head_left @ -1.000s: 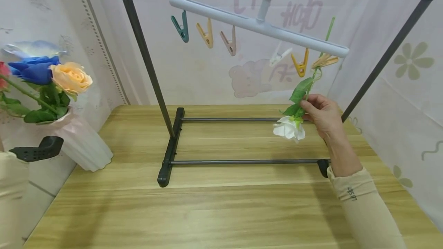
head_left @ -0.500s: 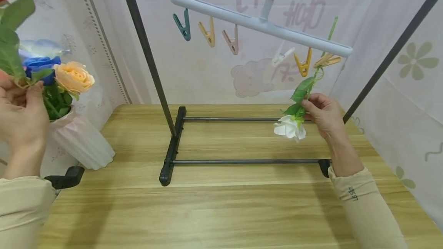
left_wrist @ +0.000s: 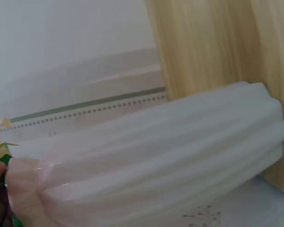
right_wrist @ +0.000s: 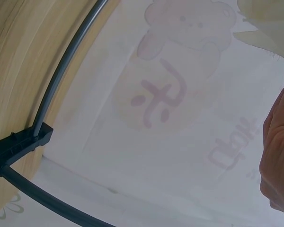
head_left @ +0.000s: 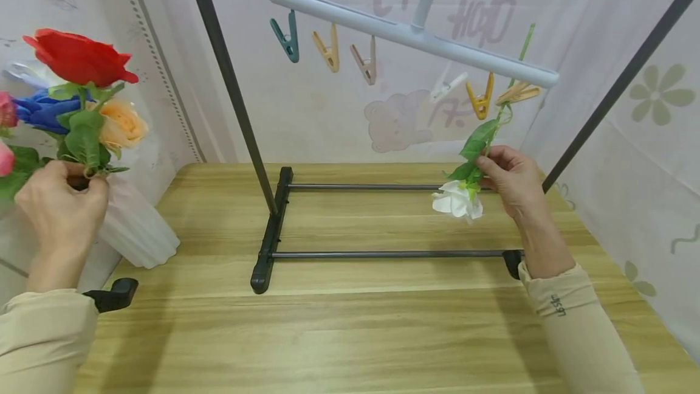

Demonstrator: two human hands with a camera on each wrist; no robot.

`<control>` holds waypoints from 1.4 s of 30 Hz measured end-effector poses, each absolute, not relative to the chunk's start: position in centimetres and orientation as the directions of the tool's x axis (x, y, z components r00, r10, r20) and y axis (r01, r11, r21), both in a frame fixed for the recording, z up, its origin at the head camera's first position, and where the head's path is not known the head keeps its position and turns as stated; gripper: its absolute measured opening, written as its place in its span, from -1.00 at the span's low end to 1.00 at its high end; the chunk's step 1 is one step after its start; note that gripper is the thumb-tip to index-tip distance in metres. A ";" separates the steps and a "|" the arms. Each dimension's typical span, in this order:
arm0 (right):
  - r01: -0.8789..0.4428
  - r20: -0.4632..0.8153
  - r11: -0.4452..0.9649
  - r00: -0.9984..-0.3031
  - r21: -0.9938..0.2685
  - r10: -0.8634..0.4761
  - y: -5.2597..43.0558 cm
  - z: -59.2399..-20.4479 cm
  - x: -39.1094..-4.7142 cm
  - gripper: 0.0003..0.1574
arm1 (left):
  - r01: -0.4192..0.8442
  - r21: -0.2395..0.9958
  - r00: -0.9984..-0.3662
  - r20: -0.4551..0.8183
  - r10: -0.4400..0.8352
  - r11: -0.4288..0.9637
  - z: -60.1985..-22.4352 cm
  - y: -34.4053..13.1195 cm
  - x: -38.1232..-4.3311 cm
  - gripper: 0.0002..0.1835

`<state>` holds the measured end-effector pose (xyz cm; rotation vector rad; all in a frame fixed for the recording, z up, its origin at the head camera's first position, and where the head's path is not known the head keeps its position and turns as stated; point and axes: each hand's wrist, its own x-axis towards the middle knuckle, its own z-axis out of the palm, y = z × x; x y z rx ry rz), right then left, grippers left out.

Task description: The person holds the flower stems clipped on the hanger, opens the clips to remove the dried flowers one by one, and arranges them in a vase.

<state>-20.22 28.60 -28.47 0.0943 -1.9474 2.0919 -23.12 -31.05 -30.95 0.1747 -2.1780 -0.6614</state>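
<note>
My left hand (head_left: 65, 217) pinches the stem of a red rose (head_left: 82, 58), which stands upright above the mouth of a white and pink vase (head_left: 139, 224). A blue rose (head_left: 41, 111) and a peach rose (head_left: 123, 123) are close behind it. In the left wrist view the ribbed vase (left_wrist: 156, 151) fills the middle, the hand only partly showing at the left edge. My right hand (head_left: 511, 184) holds the stem of a white flower (head_left: 458, 200) that hangs head down. A light wooden-coloured clothespin (head_left: 518, 93) is at its stem, under the hanger's right end.
A white hanger (head_left: 404, 34) slants down to the right, carrying several clothespins, among them a teal one (head_left: 287, 38) and a yellow one (head_left: 480, 97). The black rack frame (head_left: 270, 230) stands on the wooden table (head_left: 339, 333). Pink flowers (head_left: 5, 160) are at the far left.
My left hand has come into view from the left with the red rose, then lowered it toward the vase. The right hand keeps its place on the white flower.
</note>
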 end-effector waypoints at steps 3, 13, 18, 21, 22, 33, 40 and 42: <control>-0.252 0.240 -0.053 -0.956 -0.966 0.168 28.6 -28.5 -20.2 -0.89 | 0.080 0.498 -0.657 0.678 -0.330 0.864 -30.5 -31.1 -23.2 -0.62; -0.252 0.243 -0.033 -0.956 -0.967 0.163 28.5 -28.5 -20.3 -0.88 | 0.116 0.537 -0.611 0.702 -0.366 0.835 -28.8 -30.3 -23.9 -0.59; -0.245 0.237 -0.034 -0.957 -0.969 0.166 28.5 -28.5 -20.2 -0.89 | 0.019 0.533 -0.686 0.623 -0.377 0.846 -28.4 -30.6 -23.5 -0.57; -0.242 0.232 -0.040 -0.958 -0.969 0.170 28.5 -28.4 -20.2 -0.89 | -0.049 0.514 -0.758 0.539 -0.367 0.856 -28.3 -31.1 -23.1 -0.58; -0.241 0.231 -0.043 -0.958 -0.970 0.170 28.5 -28.4 -20.2 -0.90 | -0.071 0.508 -0.783 0.505 -0.363 0.859 -28.2 -31.3 -23.0 -0.58; -0.251 0.240 -0.047 -0.957 -0.967 0.160 28.4 -28.4 -20.2 -0.87 | -0.084 0.380 -0.924 0.317 -0.215 0.921 -27.8 -32.9 -22.5 -0.69; -0.249 0.240 -0.035 -0.956 -0.968 0.169 28.3 -28.2 -20.0 -0.88 | -0.005 0.291 -0.930 0.350 -0.111 0.957 -27.6 -33.5 -22.4 -0.67; -0.247 0.238 -0.034 -0.956 -0.968 0.171 28.3 -28.2 -19.9 -0.87 | 0.009 0.290 -0.922 0.373 -0.104 0.957 -27.7 -33.3 -22.2 -0.61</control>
